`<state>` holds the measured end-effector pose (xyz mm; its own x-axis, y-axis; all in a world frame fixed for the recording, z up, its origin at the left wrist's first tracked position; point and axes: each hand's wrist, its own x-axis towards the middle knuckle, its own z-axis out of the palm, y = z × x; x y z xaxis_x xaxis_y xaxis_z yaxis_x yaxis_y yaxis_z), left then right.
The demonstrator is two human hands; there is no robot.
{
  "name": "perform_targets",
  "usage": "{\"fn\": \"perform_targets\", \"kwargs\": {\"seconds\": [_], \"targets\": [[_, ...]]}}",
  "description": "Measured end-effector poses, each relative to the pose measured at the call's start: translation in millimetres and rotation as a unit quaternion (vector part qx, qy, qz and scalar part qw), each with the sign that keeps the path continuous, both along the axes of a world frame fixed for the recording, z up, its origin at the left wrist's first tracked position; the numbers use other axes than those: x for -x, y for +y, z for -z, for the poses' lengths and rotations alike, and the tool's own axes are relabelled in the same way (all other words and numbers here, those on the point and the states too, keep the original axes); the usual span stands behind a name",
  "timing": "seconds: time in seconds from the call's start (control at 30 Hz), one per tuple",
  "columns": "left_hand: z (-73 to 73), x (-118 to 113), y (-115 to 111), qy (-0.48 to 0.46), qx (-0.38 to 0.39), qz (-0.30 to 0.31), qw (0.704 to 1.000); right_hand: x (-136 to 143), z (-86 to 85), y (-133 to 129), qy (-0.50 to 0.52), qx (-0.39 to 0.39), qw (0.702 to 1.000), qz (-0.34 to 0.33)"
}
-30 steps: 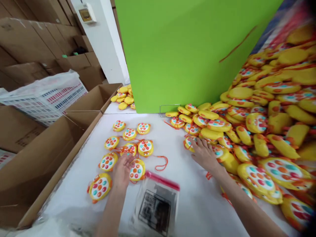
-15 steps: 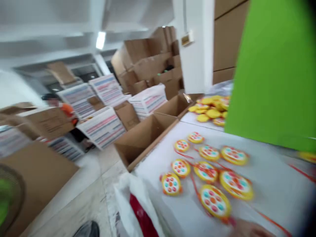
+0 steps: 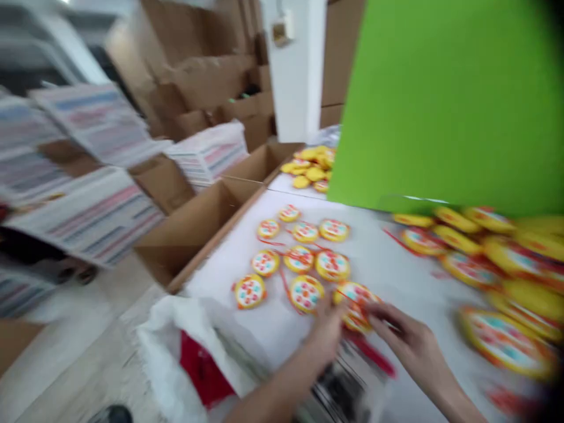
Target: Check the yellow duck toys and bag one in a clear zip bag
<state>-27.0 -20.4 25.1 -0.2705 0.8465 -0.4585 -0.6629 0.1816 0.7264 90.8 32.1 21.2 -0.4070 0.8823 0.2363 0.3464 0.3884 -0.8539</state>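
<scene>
My left hand [image 3: 326,330] and my right hand [image 3: 408,335] are at either side of one yellow oval toy [image 3: 356,302] with a white face, coloured dots and a red cord. Both hands are closed at its edges; blur hides the exact fingertip contact. Several similar toys with red cords lie just beyond on the white tabletop [image 3: 229,247], among them a nearby toy [image 3: 306,292] left of my left hand. Below my hands are a dark red strip [image 3: 374,355] and a clear bag-like item [image 3: 343,382] with dark print.
A heap of yellow toys [image 3: 506,252] lies at right under a green panel [image 3: 440,106]. Another toy pile [image 3: 308,167] sits at the far end. Open cardboard boxes [image 3: 189,235] line the left edge. A white sack [image 3: 163,346] with red inside stands at lower left.
The view has swung right and down, bringing both hands and the right-hand heap into sight. Earlier only part of one hand showed at the bottom edge. Now both hands are at one toy.
</scene>
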Motion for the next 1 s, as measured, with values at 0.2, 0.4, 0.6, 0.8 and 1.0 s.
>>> {"fn": "perform_targets", "kwargs": {"seconds": [0.2,0.4,0.6,0.8,1.0], "targets": [[-7.2,26.6,6.4,-0.037,-0.006,0.080,0.996,-30.9,-27.8,-5.2,0.104,0.187,0.971,0.104],[-7.0,21.0,-7.4,0.012,-0.043,0.112,0.993,-5.0,-12.2,-23.5,0.162,0.292,0.942,0.038],[-3.1,27.5,-12.5,0.103,-0.076,0.113,0.985,-0.7,-11.9,-26.9,0.187,0.320,0.928,0.019],[-8.4,25.0,-15.0,0.114,-0.062,0.149,0.980,-0.3,-11.8,-25.8,0.183,0.282,0.942,-0.010],[-11.0,25.5,-11.2,0.216,-0.010,0.145,0.966,-0.2,-11.5,-37.4,0.132,0.277,0.952,-0.007]]}}
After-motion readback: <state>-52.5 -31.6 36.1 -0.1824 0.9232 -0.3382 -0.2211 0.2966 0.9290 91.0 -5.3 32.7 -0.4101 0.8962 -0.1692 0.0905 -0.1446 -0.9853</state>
